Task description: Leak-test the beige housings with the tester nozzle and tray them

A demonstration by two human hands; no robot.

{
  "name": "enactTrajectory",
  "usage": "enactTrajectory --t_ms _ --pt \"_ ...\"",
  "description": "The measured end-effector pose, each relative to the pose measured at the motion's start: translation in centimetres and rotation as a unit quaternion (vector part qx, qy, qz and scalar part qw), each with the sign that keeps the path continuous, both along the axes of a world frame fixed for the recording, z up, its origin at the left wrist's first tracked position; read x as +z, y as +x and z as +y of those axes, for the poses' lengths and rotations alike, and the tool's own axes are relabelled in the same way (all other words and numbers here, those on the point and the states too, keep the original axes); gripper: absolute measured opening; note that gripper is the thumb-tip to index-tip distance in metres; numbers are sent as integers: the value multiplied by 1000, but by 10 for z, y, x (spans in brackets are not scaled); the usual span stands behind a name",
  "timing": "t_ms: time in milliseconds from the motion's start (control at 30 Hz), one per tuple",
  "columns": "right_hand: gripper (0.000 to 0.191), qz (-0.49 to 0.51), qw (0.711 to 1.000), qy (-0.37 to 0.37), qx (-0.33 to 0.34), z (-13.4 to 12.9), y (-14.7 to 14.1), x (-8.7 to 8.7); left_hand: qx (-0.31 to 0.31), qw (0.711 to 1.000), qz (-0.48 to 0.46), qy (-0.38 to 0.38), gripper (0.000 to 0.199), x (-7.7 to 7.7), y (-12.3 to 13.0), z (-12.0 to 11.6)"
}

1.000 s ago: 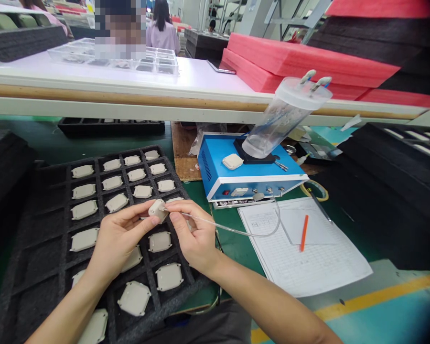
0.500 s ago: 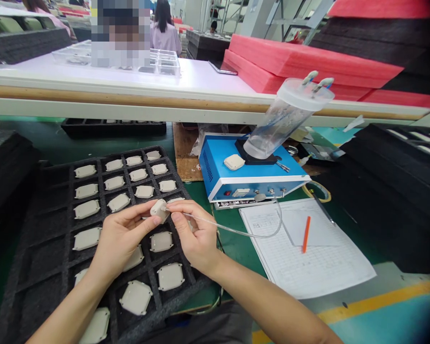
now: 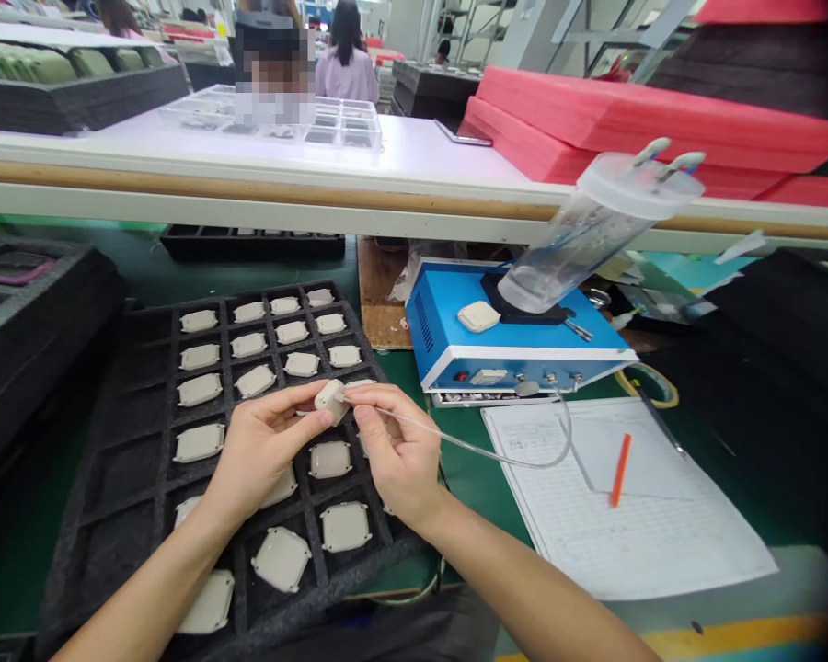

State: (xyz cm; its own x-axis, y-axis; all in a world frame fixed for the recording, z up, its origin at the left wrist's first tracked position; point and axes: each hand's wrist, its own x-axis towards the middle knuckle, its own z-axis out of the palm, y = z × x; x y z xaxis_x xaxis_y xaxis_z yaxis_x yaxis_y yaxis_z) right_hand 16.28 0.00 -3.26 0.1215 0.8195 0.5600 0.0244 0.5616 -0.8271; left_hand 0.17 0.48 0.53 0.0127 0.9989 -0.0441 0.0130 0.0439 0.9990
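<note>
Between thumb and fingers, my left hand [image 3: 262,450] grips a small cream watch case [image 3: 330,399], turned on edge above the tray. My right hand [image 3: 404,455] pinches the end of a clear thin tube [image 3: 476,448] against the case's side; whether its tip enters the case cannot be seen. The tube loops back to the front of a blue box-shaped machine [image 3: 524,345]. Below both hands lies a black foam tray [image 3: 120,473] with similar cream cases in many of its compartments; my hands and forearms hide some of them.
Another cream case [image 3: 478,317] sits on the machine, beside a clear cylinder [image 3: 572,244]. Printed sheets [image 3: 635,533] with an orange stick [image 3: 620,470] lie at right, near a tape roll [image 3: 652,386]. A raised shelf [image 3: 248,207] crosses behind; a foam stack [image 3: 34,313] stands left.
The whole scene has shifted to the right in view as the head turned slightly left. Both hands keep the same hold on the case and tube.
</note>
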Motion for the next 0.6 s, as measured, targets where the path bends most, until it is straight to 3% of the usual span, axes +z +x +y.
enactTrajectory --t_ms 433,533,600 --pt "14 -9 1000 14 -12 5 -1 2 -5 999 31 16 48 -6 -3 6" --pt "14 -9 1000 12 -5 4 1 1 7 995 93 47 48 -1 -2 6" --pt "14 -10 1000 -3 -7 -2 3 0 20 977 192 90 44 13 -7 -1"
